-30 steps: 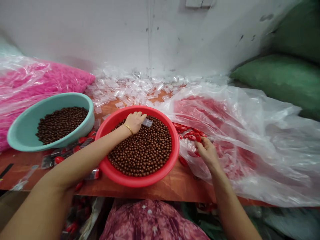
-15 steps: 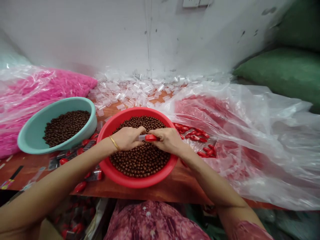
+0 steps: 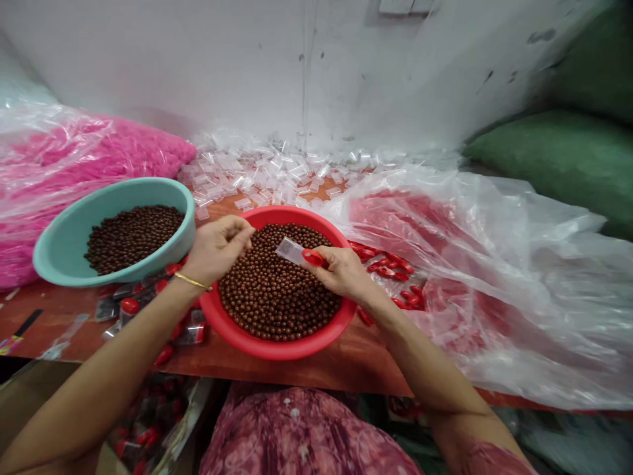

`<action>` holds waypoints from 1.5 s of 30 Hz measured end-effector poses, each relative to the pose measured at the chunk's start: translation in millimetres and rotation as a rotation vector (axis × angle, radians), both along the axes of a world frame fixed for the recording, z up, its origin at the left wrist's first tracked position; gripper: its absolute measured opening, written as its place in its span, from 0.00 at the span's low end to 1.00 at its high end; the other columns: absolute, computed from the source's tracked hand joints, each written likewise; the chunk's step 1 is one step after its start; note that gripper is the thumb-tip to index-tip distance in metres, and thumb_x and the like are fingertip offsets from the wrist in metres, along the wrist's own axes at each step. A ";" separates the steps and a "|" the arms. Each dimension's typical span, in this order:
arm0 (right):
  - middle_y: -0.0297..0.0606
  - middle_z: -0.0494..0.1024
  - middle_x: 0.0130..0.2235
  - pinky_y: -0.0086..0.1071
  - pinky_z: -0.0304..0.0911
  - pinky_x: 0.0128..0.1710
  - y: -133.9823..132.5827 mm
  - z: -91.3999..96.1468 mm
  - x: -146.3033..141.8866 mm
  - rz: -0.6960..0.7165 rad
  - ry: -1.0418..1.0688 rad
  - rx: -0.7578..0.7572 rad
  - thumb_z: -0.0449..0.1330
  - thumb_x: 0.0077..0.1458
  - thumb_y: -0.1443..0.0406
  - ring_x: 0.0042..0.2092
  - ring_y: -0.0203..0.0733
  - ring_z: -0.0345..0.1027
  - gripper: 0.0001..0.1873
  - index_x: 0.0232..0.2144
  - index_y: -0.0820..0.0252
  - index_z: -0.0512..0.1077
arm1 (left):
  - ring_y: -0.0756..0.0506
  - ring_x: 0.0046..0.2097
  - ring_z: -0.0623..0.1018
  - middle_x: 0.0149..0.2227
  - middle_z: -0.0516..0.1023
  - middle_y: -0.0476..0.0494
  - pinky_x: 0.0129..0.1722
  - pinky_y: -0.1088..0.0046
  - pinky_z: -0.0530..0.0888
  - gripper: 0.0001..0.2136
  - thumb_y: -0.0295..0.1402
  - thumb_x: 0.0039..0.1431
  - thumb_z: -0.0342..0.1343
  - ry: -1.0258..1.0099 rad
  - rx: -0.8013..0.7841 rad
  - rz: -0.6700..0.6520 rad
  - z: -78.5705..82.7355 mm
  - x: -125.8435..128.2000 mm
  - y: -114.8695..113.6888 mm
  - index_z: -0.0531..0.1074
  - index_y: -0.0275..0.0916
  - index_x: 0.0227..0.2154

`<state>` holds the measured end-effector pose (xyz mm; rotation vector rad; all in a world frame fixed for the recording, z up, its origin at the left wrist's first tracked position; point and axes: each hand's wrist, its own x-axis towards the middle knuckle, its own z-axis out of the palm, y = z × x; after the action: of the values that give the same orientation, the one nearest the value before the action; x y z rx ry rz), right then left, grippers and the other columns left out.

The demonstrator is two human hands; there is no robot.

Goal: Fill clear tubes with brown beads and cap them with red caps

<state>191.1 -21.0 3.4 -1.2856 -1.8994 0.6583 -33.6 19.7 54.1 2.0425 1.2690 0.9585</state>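
Note:
My right hand [image 3: 341,269] is closed round the red cap [image 3: 313,257] of a small clear plastic container [image 3: 291,251]. The container points up and left above brown beads [image 3: 281,297] that fill much of a red basin [image 3: 277,351]. Over the basin's left rim is my left hand [image 3: 216,249], wearing a gold bangle, with its fingers curled and the tips pinched together. Whatever lies between those fingertips, if anything, is hidden. The two hands are apart.
A teal basin [image 3: 49,254] of brown beads stands at left beside a bag of pink pieces [image 3: 123,142]. Red-capped containers [image 3: 190,333] lie between the basins. Clear plastic pieces [image 3: 267,175] spread along the wall; red parts [image 3: 390,267] and a plastic bag [image 3: 494,264] lie right.
My left hand has let go of the clear container and moved left and up. The red-capped container stays in my right hand, now tilted with its clear end raised. The view has shifted slightly.

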 end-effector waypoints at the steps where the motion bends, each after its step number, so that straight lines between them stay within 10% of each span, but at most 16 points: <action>1: 0.29 0.60 0.19 0.26 0.46 0.22 0.8 -2.2 -0.2 -0.008 0.039 -0.027 0.55 0.53 0.57 0.22 0.29 0.50 0.17 0.19 0.60 0.62 | 0.53 0.22 0.70 0.21 0.72 0.50 0.26 0.78 0.67 0.10 0.37 0.55 0.50 0.026 0.025 0.025 3.3 -5.5 0.2 0.69 0.36 0.25; 13: 0.28 0.59 0.19 0.25 0.47 0.23 -0.6 -0.3 -15.2 0.138 0.012 -0.032 0.54 0.55 0.57 0.22 0.29 0.51 0.18 0.18 0.60 0.59 | 0.51 0.29 0.71 0.25 0.73 0.48 0.29 0.76 0.67 0.12 0.38 0.53 0.51 0.024 -0.083 -0.201 -25.5 15.5 -6.5 0.71 0.35 0.24; 19: 0.29 0.60 0.19 0.26 0.46 0.21 -0.4 0.6 5.0 -0.003 -0.052 -0.038 0.53 0.55 0.56 0.21 0.30 0.51 0.17 0.20 0.60 0.62 | 0.52 0.29 0.70 0.26 0.73 0.49 0.32 0.77 0.67 0.09 0.35 0.53 0.53 -0.106 0.199 0.248 22.9 -24.8 -1.1 0.72 0.34 0.26; 22: 0.32 0.66 0.21 0.27 0.50 0.23 12.4 -7.0 2.4 -0.105 -0.099 -0.078 0.52 0.55 0.56 0.23 0.33 0.57 0.16 0.24 0.60 0.67 | 0.52 0.30 0.71 0.27 0.75 0.49 0.32 0.77 0.67 0.09 0.35 0.53 0.54 0.172 0.218 0.138 39.5 -27.8 -1.3 0.73 0.35 0.26; 28: 0.39 0.75 0.36 0.35 0.63 0.38 49.7 -12.1 -18.5 -0.238 0.081 -0.028 0.56 0.52 0.57 0.35 0.42 0.68 0.26 0.52 0.61 0.62 | 0.43 0.34 0.77 0.29 0.78 0.44 0.32 0.71 0.69 0.06 0.29 0.51 0.52 1.022 -0.025 -0.294 -9.6 19.0 3.1 0.73 0.37 0.30; 33: 0.39 0.76 0.39 0.36 0.66 0.42 48.6 -25.3 -2.3 -0.253 0.388 -0.054 0.53 0.54 0.57 0.40 0.41 0.70 0.18 0.44 0.62 0.67 | 0.42 0.51 0.74 0.50 0.74 0.38 0.47 0.70 0.70 0.30 0.32 0.50 0.58 0.906 -0.094 -0.335 -44.7 21.7 5.6 0.57 0.36 0.56; 39: 0.35 0.76 0.35 0.35 0.66 0.41 47.5 -28.6 7.1 -0.293 0.438 -0.012 0.54 0.52 0.57 0.38 0.40 0.70 0.15 0.38 0.60 0.70 | 0.41 0.46 0.76 0.44 0.77 0.41 0.42 0.68 0.71 0.13 0.40 0.57 0.52 1.054 -0.200 -0.243 -35.9 5.8 3.4 0.70 0.38 0.41; 45: 0.35 0.76 0.33 0.34 0.64 0.38 50.6 -34.2 7.1 -0.303 0.393 0.019 0.55 0.52 0.55 0.34 0.39 0.68 0.16 0.36 0.60 0.71 | 0.41 0.47 0.74 0.44 0.74 0.36 0.43 0.67 0.71 0.13 0.36 0.59 0.51 1.114 0.039 -0.357 -43.7 20.7 -8.7 0.70 0.35 0.43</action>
<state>198.1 29.7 -30.8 -1.2887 -1.3586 0.6731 -12.9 11.1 10.4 2.7961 1.2440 -0.4313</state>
